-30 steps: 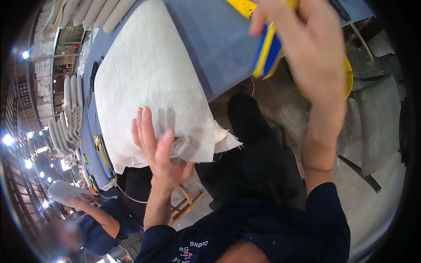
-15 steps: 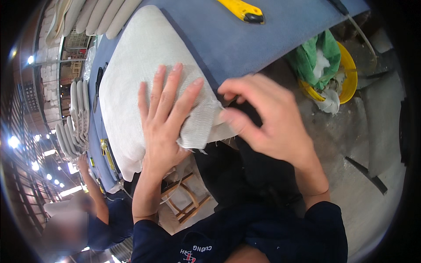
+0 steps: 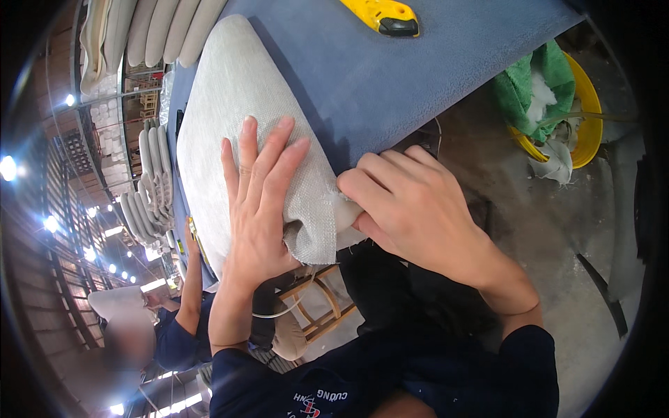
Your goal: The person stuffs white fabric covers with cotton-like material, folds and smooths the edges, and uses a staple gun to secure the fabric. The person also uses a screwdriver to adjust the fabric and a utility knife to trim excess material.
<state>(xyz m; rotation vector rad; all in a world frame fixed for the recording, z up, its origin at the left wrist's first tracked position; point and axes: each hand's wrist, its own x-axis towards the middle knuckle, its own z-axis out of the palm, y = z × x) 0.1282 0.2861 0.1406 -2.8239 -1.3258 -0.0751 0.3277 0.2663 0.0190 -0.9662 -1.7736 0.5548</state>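
A pale grey fabric-covered cushion [image 3: 233,83] lies on a blue-topped table [image 3: 432,76] in front of me. My left hand [image 3: 254,216] rests flat on its cover, fingers spread. At the cushion's near right corner a loose flap of woven cover [image 3: 313,226] folds over, with smooth white padding [image 3: 345,214] showing beside it. My right hand [image 3: 418,205] is closed at that corner, thumb and fingers pinching the cover's edge; the fingertips are partly hidden.
A yellow tool [image 3: 383,15] with a black end lies farther back on the table. Grey cushions [image 3: 164,35] stand at the far left. Right of the table is a yellow bucket [image 3: 592,104] with a green sack. Another person [image 3: 185,317] works at left, near a wooden frame [image 3: 331,303].
My right hand has closed on the cushion's corner, its thumb and fingers no longer apart. The left hand stays on the cover. The flap hangs lower and more padding shows.
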